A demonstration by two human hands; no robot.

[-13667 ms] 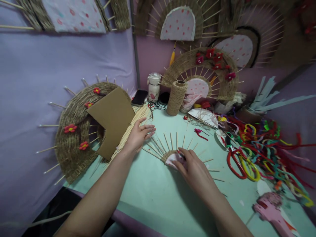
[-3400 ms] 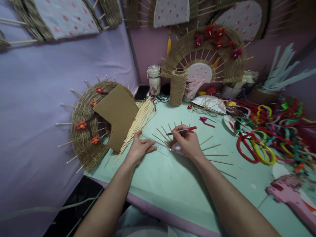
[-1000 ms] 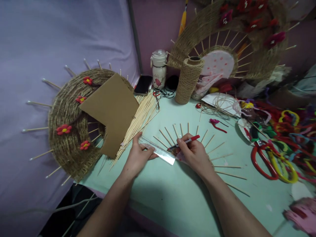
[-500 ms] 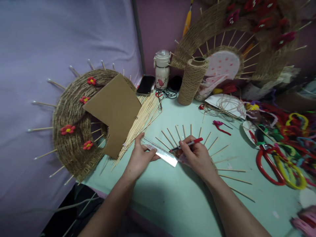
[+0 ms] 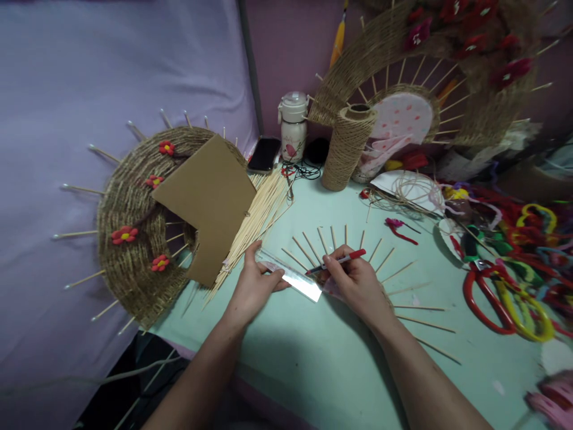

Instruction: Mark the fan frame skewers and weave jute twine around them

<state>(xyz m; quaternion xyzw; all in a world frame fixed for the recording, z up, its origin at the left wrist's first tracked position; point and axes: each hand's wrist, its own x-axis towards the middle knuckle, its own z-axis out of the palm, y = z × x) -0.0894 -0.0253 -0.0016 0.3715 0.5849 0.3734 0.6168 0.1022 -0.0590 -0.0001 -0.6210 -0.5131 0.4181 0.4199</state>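
My left hand (image 5: 257, 280) pinches a clear ruler (image 5: 298, 282) between thumb and fingers, close to the table surface. In my right hand (image 5: 353, 278) is a red-capped pen (image 5: 351, 257), its tip pointing left at the ruler's upper edge. Thin wooden sticks (image 5: 385, 260) fan out around my right hand from a half-round base, most of which the hand covers. The ruler's right end reaches the left side of that base. Whether the pen tip touches a stick or the ruler, I cannot tell.
A woven twine fan (image 5: 134, 227) with red flowers and a cardboard piece (image 5: 210, 203) lie left, beside a bundle of sticks (image 5: 257, 209). Behind stand a bottle (image 5: 293, 128), a phone (image 5: 265, 155) and a twine spool (image 5: 347, 149). Red-handled scissors (image 5: 486, 298) lie right.
Almost nothing differs. The view has shifted very slightly, while both hands keep their hold on the ruler and the pen.
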